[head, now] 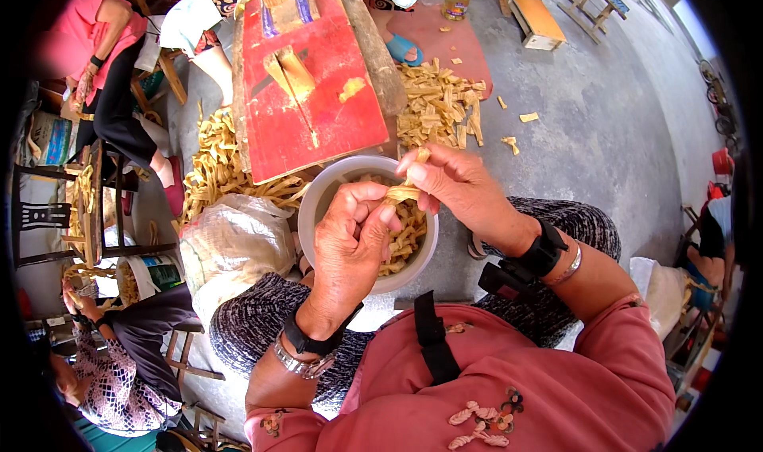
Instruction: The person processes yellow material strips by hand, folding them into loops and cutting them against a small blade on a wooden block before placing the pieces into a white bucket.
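Over a white plastic bucket (322, 205), both hands pinch one flat yellowish strip (403, 194), bent across itself in a loop or knot. My left hand (351, 237) holds the looped part between thumb and fingers. With thumb and fingertips, my right hand (462, 187) grips the end that points up and away. Inside the bucket lie many similar short knotted or folded pieces (408, 237). My left hand and wrist cover part of the bucket's opening.
Beyond the bucket stands a red-topped board (334, 124) with a slotted wooden block (289, 73). Cut strips (441, 103) lie on the floor to its right, long strips (214, 166) to its left. A plastic bag (235, 243) sits beside the bucket. Other people (113, 386) sit at left.
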Demonstrator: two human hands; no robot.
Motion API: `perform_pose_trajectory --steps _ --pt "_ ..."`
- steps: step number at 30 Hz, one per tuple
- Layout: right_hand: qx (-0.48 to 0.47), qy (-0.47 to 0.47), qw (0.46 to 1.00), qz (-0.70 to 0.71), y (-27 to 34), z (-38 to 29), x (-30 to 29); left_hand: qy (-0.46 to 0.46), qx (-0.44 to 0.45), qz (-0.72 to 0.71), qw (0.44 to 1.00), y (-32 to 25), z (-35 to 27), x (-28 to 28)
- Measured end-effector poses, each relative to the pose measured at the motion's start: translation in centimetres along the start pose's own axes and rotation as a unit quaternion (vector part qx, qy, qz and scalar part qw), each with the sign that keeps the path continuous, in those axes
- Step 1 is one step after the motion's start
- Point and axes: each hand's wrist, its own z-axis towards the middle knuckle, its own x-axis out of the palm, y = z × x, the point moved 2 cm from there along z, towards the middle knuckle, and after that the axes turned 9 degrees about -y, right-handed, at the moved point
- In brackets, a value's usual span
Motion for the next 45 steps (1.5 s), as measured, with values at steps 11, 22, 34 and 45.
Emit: perform_pose_trajectory --steps 11,22,34,45 --pt "-0.005 -0.060 0.998 0.035 -0.1 -0.1 -0.1 0.029 0.016 0.071 0.997 -0.3 -0.1 0.0" --pt "-0.024 -0.085 0.994 0.062 0.0 0.2 -0.7 0.078 0.146 0.151 0.975 -1.0 0.3 0.0" --pt "0.142 0.058 0.981 0.116 -0.2 -0.4 1.2 0.075 0.094 0.186 0.975 -1.8 0.1 0.1" --pt "0.153 0.035 0.971 0.182 0.3 -0.6 0.2 0.079 0.057 0.124 0.987 -1.3 0.0 -0.2"
